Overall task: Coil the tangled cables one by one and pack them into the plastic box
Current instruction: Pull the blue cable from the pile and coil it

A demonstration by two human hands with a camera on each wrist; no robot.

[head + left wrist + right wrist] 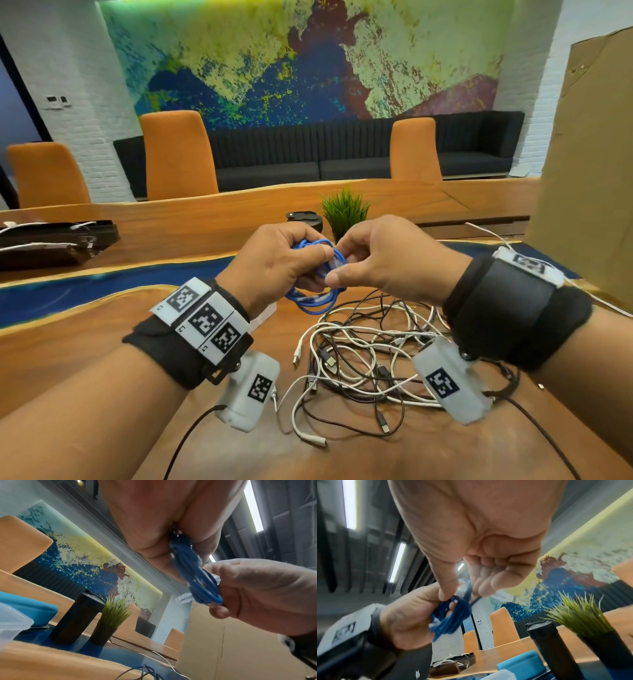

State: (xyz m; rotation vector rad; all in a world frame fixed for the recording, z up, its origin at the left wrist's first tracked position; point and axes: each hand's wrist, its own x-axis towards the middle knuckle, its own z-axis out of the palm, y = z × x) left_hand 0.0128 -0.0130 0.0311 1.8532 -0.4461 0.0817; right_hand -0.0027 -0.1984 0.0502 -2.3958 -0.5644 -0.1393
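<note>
Both hands, left hand and right hand, apparently pinch the blue cable between curled fingers.

Both hands raised close together, left hand fingers curled gripping; right hand thumb and fingertips pinching

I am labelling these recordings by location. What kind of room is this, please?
Probably an office meeting room or lounge: a long wooden table with orange chairs along it, and a dark sofa under a large wall mural.

Potted grass plant, black tumbler, orange chairs, cardboard sheet
</note>
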